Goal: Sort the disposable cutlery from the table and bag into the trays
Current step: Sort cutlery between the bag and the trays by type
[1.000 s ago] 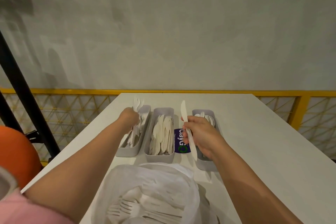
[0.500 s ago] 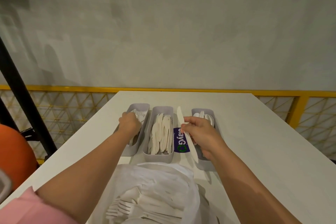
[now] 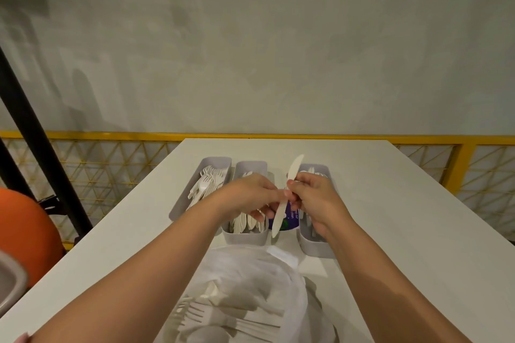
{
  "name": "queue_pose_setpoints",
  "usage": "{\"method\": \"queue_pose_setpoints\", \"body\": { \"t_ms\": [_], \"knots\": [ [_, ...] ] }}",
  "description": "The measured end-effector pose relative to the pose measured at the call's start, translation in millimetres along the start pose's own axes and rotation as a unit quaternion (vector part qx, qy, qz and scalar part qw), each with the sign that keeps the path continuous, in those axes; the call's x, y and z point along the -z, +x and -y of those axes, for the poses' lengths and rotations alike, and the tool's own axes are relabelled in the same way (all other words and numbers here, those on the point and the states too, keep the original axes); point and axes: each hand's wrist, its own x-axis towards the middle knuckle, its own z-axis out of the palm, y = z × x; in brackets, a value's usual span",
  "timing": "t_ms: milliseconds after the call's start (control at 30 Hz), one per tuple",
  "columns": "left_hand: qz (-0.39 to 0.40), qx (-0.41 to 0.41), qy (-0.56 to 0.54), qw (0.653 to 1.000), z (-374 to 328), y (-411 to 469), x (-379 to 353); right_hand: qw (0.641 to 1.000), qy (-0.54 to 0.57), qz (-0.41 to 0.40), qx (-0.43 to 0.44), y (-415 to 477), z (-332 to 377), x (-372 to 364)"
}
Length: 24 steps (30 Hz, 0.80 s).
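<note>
**A:** White table [image 3: 390, 203] under a bare grey wall, yellow railing [image 3: 111, 135] behind. Where's the knife?

**B:** The knife [image 3: 293, 172] is in the air, pinched mid-shaft by the right hand [image 3: 315, 198]. Thumb and fingertips are pressed on it, blade tip up and away.

**A:** What changed?

**B:** A second ago the left hand [image 3: 245, 195] was at the left tray [image 3: 216, 161], holding forks. Those forks [image 3: 206, 184] now lie in it, and the hand has crossed over to meet the knife at the grip. Whether it grips the handle or only touches it, I can't tell.

**A:** Meaning?

**B:** Forks delivered, I'd judge. The knife goes next, into the middle tray [image 3: 245, 237], below and left of the grip, which already holds knives.

**A:** Anything in the way?

**B:** The left hand itself covers that tray. A purple label [image 3: 292, 216] lies beneath the grip and the right tray [image 3: 317, 248] sits just right of it. The bag [image 3: 250, 273], nearer than the grip, holds more forks
</note>
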Motion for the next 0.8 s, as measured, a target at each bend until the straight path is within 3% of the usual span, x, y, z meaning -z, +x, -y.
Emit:
{"method": "queue_pose_setpoints", "body": {
  "t_ms": [167,367,567,800],
  "knots": [
    [0.006,0.01,0.0,1.0,6,6,-5,1.0,0.022,-0.006,-0.01,5,-2,2],
    [-0.14,0.053,-0.031,0.988,23,21,18,0.999,0.019,0.018,-0.02,9,-6,1],
    [-0.214,0.1,0.048,0.97,45,40,22,0.999,0.013,0.037,-0.02,9,-8,-2],
    [-0.233,0.1,0.107,0.962,50,43,14,0.998,0.011,0.056,-0.021,6,-8,-4]
  ]
}}
